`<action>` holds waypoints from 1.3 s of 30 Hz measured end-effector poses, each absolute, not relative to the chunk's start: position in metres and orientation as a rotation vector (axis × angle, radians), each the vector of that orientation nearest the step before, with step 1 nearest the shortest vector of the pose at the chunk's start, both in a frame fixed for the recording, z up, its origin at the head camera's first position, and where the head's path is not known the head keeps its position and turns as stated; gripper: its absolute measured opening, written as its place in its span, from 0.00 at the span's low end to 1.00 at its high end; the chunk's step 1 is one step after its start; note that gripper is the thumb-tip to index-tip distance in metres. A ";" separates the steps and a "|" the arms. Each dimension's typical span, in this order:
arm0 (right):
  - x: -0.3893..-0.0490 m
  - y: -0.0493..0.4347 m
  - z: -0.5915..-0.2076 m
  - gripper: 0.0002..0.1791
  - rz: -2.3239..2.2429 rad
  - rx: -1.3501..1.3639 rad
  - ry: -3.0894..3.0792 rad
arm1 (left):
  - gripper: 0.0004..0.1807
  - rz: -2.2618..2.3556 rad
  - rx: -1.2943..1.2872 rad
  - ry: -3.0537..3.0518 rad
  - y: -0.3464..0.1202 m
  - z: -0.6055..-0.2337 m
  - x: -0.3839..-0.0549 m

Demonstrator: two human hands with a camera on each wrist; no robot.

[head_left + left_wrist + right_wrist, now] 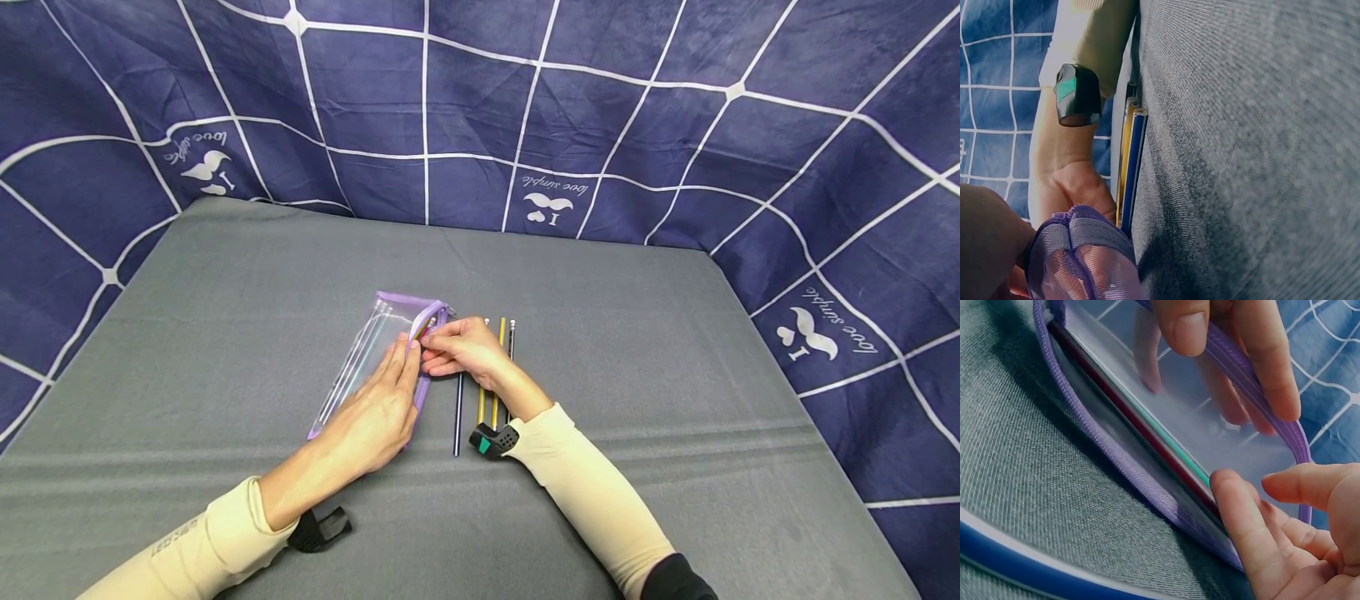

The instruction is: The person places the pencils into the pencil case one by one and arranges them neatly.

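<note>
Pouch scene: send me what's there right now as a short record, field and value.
pouch: clear with purple trim, unzipped
left hand: holds the pouch's opening edge
right hand: at the opening
inside: dark red pencil, plus others, count unclear
beside pouch: blue pencil, two yellow pencils, black pencil
surface: grey table

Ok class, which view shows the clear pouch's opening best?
The right wrist view: it looks into the opening, showing pencils inside. In the head view, left hand and right hand partly cover it; the left wrist view shows one end of the pouch, opening unclear.
</note>
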State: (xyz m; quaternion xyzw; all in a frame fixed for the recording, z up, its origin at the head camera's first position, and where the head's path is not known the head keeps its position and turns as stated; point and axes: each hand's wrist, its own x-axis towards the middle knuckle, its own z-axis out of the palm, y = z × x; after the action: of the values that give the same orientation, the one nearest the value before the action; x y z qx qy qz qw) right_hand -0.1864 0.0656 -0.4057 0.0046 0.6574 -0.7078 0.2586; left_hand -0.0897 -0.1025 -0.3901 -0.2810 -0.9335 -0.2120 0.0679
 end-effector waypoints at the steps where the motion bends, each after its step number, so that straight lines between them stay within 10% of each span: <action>1: -0.186 0.065 -0.406 0.11 -1.914 0.005 1.783 | 0.38 -0.636 -0.848 -2.814 -0.103 -0.390 -0.090; 39: -0.190 0.090 -0.401 0.16 -1.974 0.011 1.861 | 0.39 -0.624 -0.831 -2.826 -0.103 -0.389 -0.089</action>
State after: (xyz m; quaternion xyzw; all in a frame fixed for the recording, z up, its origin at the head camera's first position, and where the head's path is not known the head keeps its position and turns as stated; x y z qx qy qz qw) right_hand -0.1901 0.0897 -0.4009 0.0041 0.6704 -0.7108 0.2127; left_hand -0.0895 -0.1030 -0.3886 -0.2754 -0.9365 -0.2069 0.0654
